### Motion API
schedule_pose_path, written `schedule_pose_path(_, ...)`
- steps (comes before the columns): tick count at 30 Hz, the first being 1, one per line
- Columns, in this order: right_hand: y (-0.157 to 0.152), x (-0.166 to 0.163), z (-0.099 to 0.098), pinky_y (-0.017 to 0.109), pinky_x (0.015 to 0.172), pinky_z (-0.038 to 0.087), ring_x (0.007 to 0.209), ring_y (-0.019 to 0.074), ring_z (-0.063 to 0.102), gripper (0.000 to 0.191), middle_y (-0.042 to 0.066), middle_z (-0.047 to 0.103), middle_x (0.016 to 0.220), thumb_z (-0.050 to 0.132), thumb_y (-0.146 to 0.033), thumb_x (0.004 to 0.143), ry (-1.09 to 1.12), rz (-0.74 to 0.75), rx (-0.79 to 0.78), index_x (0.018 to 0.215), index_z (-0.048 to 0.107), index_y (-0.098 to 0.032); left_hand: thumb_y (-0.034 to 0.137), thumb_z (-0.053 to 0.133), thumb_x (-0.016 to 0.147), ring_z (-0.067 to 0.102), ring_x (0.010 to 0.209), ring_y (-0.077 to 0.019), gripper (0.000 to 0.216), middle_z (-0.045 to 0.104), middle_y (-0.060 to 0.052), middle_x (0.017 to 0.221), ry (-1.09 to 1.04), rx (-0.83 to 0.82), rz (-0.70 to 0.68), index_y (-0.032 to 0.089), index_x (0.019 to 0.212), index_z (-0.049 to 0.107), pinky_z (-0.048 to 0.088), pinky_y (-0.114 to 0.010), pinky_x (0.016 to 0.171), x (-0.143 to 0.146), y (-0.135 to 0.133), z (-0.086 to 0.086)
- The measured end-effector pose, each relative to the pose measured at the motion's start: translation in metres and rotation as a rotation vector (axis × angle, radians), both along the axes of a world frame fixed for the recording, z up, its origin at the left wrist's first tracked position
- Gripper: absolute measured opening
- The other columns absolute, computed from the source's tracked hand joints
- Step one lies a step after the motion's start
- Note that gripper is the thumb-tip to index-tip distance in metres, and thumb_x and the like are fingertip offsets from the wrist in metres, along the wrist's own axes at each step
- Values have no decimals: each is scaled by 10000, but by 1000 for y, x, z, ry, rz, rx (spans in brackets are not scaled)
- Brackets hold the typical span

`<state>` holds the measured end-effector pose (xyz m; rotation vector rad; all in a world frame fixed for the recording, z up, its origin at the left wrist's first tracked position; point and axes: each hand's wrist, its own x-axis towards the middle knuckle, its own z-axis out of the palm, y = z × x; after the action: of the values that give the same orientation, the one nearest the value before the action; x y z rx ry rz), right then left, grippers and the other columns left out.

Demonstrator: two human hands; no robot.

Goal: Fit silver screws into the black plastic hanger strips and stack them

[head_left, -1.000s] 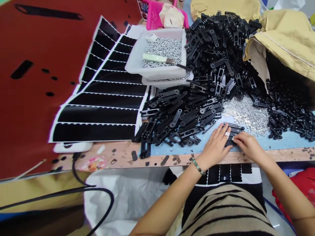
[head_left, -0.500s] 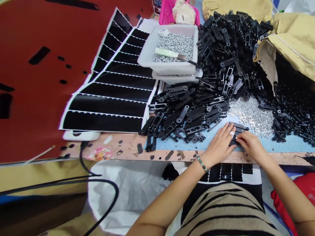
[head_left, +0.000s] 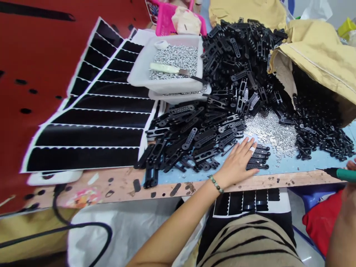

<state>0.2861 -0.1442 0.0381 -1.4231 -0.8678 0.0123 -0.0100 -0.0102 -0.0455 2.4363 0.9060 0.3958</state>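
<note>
My left hand [head_left: 237, 165] lies flat with its fingers stretched out, against the left ends of a row of black plastic link pieces [head_left: 260, 156] laid side by side on the blue mat [head_left: 289, 163]. At the right edge of the view, my right hand [head_left: 349, 194] is wrapped round a green screwdriver [head_left: 345, 174] with a black nose and a thin bit pointing left. Part of that hand is cut off by the frame. Just beyond the row lies a heap of small silver screws and nuts [head_left: 274, 133].
Black links [head_left: 191, 139] are piled left and behind. A white bin of screws [head_left: 167, 87] holds a pale-handled blade [head_left: 167, 68]. Sheets of black strips [head_left: 91, 137] lie left. A yellow sack [head_left: 319, 48] spills small black parts [head_left: 325, 139] at right.
My right hand has left the row of links and moved far right, where it now holds the screwdriver. My left hand stays at the row. The view has turned to the right.
</note>
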Motion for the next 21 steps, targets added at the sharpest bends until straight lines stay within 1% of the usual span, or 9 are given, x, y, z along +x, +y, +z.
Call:
schedule_pose_path(2,13,-13,0,515,785,508,710,223,616,389,33,604,840,637,-454,790,54,20,63,1108,534,-254,461,657,786,120,1432,-316,874,213,-112,1543,11,1,-20,192,1471,186,149,-516,1160,1,1,1)
schedule_pose_path(4,34,-31,3,536,810,506,641,184,571,397,-4,541,738,561,-495,819,70,206,23,1124,498,-249,443,644,796,127,1432,-309,838,227,-114,1538,10,4,-22,185,1465,209,147,-509,1162,1,1,1)
schedule_pose_path(6,57,-52,8,523,831,508,643,169,547,381,-12,480,731,513,-526,816,54,436,-65,1093,478,-266,418,621,817,124,1433,-303,801,229,-113,1538,6,3,-14,181,1464,213,146,-506,1164,1,0,1)
schedule_pose_path(8,80,-72,14,492,818,516,679,171,556,311,2,470,768,475,-501,817,14,554,-113,1026,449,-272,414,602,833,121,1434,-300,780,228,-113,1538,6,-5,-13,180,1466,212,150,-503,1164,0,0,0)
schedule_pose_path(10,99,-89,16,448,755,529,637,164,551,220,-6,464,735,443,-444,827,-16,568,-71,955,411,-268,427,597,839,124,1434,-297,776,232,-112,1537,6,-10,-18,183,1467,213,154,-496,1166,-1,0,-1)
schedule_pose_path(12,114,-103,15,379,646,525,510,136,495,147,-46,421,632,437,-390,838,10,583,30,905,397,-265,438,598,840,133,1433,-293,775,237,-108,1535,3,-13,-17,188,1466,215,154,-491,1167,-2,0,-2)
schedule_pose_path(15,126,-116,9,287,516,462,394,95,401,101,-89,372,537,492,-339,841,107,682,153,865,440,-256,446,594,845,147,1430,-285,766,247,-101,1533,-5,-18,-12,188,1463,222,152,-488,1169,-3,0,-2)
schedule_pose_path(17,130,-118,4,272,501,447,390,90,419,99,-91,407,524,535,-321,835,153,758,174,857,479,-242,455,586,848,150,1430,-281,753,251,-98,1532,-3,-17,-11,185,1457,234,149,-487,1170,-3,0,-2)
schedule_pose_path(21,131,-117,-4,277,505,459,404,96,463,84,-85,465,528,565,-290,838,210,846,111,870,523,-225,468,577,850,142,1432,-270,741,251,-96,1532,15,-11,-13,171,1447,252,145,-478,1173,-3,-1,-1)
